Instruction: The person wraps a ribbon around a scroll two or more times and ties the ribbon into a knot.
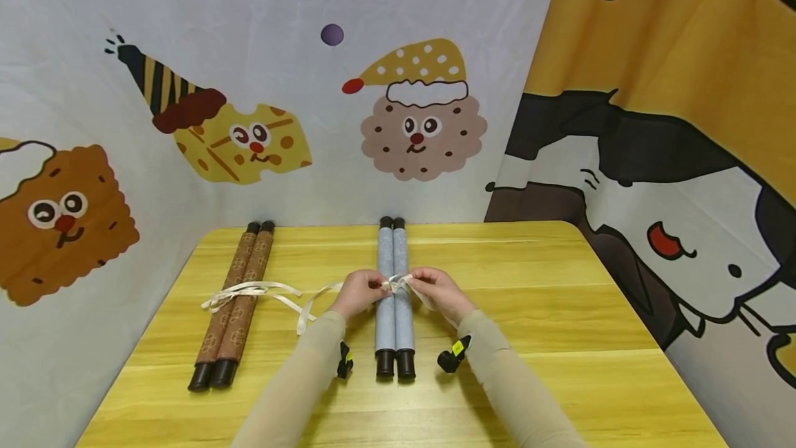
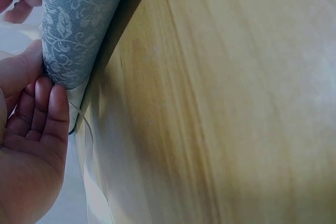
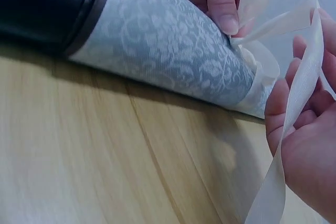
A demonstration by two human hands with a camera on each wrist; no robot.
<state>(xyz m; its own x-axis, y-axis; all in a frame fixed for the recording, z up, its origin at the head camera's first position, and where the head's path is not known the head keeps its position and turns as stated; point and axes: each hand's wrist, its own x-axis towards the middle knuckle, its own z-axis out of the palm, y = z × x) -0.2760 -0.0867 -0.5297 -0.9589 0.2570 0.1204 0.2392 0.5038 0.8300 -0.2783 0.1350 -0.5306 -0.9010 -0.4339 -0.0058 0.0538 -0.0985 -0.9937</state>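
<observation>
A light blue scroll (image 1: pixel 386 327) with floral patterning lies upright on the table as two rolls side by side, dark caps at the ends. Around its middle goes a cream ribbon (image 3: pixel 302 85), partly looped over the front. My left hand (image 1: pixel 357 294) pinches the ribbon between thumb and fingers at the scroll's left side, and one tail of it trails left. From the other side my right hand (image 1: pixel 443 294) pinches another part of the ribbon, whose tail hangs down across the palm in the right wrist view. Fingers hide part of the crossing.
A brown patterned scroll (image 1: pixel 239 327), also two rolls with dark caps, lies at the left of the wooden table (image 1: pixel 528 337) with a cream ribbon (image 1: pixel 249 289) tied around it. Behind stands a cloth backdrop (image 1: pixel 280 19) printed with cartoons.
</observation>
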